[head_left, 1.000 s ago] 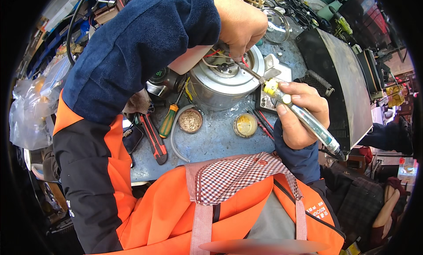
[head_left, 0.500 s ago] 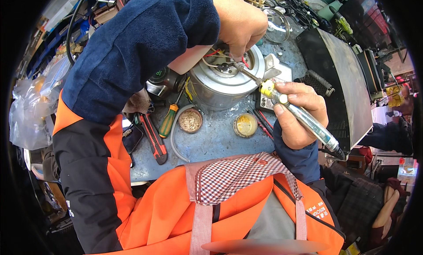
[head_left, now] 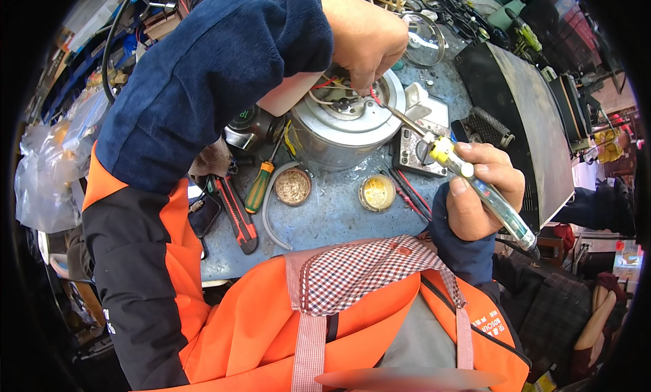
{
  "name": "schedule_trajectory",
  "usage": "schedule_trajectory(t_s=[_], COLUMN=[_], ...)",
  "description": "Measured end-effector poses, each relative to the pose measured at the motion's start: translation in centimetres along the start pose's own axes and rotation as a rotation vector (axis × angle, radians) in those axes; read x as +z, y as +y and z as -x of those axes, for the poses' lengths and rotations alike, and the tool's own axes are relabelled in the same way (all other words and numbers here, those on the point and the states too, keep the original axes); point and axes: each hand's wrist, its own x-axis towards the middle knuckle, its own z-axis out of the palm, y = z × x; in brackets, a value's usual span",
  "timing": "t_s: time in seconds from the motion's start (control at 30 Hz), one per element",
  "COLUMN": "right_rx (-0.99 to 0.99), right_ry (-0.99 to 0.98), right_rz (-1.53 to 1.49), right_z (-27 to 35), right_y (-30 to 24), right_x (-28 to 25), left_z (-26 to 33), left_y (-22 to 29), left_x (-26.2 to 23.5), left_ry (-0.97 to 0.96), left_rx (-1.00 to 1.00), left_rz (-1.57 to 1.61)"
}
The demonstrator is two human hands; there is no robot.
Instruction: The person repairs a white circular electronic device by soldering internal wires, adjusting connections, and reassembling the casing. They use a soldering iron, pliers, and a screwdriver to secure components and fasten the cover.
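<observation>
1. the round metal appliance base (head_left: 342, 131) is a silver, drum-shaped housing lying open side up on the blue-grey table (head_left: 325, 212), near its far middle. inside its rim show a pale ring, dark parts at the centre and thin red and white wires (head_left: 324, 87).
2. the soldering iron (head_left: 468, 178) has a clear, greenish handle with a yellow collar and a long thin metal tip (head_left: 393, 114). it slants from lower right up to upper left, the tip reaching over the rim into the housing.
3. the right hand (head_left: 478, 189) has its grip clamped around the iron's handle, to the right of the housing and just off the table's right side.
4. the left hand (head_left: 363, 36) hangs over the housing's far edge, its fingers pinched together down among the wires, right where the iron's tip ends. whether they hold a wire or solder i cannot tell.
5. the housing sits between the two hands, under the left one and up-left of the right.
6. in front of it lie two small round tins (head_left: 293, 186), one brownish and one yellowish, a green-handled screwdriver (head_left: 259, 187), a red utility knife (head_left: 237, 216) and a grey multimeter (head_left: 420, 148) with leads.
7. a dark metal box (head_left: 522, 114) stands at the right.
</observation>
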Motion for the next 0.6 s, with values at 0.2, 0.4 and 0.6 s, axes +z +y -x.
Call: schedule_trajectory(t_s=[0.2, 0.4, 0.6], right_rx=[0.044, 0.116, 0.180], right_ry=[0.204, 0.520, 0.756], right_rz=[-0.037, 0.070, 0.307], right_z=[1.4, 3.7, 5.5], right_y=[0.0, 0.5, 0.9], right_x=[-2.5, -7.9, -13.2], left_z=[0.2, -0.3, -0.5], left_y=[-0.5, -0.1, -0.7], left_x=[-0.2, -0.3, -0.2], left_ry=[-0.022, -0.013, -0.037], left_rx=[0.015, 0.111, 0.111], left_rz=[-0.017, -0.056, -0.051])
